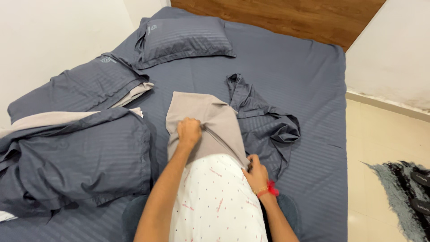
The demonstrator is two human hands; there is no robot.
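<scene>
A white pillow (215, 201) with small red dots lies lengthwise in front of me on the bed. Its far half sits inside a grey-beige pillowcase (197, 110). My left hand (189, 132) is clenched on the pillowcase's edge on top of the pillow. My right hand (256, 175), with a red thread and bangle at the wrist, pinches the pillowcase's open edge at the pillow's right side. The case's dark slate outer side (264, 123) trails off to the right in a crumpled heap.
The bed carries a slate striped sheet (295, 67). One matching pillow (183, 38) lies at the head, another (80, 87) at the left, with a bundled duvet (80, 157) below it. A wooden headboard (277, 15), tiled floor (385, 148) and a dark rug (403, 192) are at the right.
</scene>
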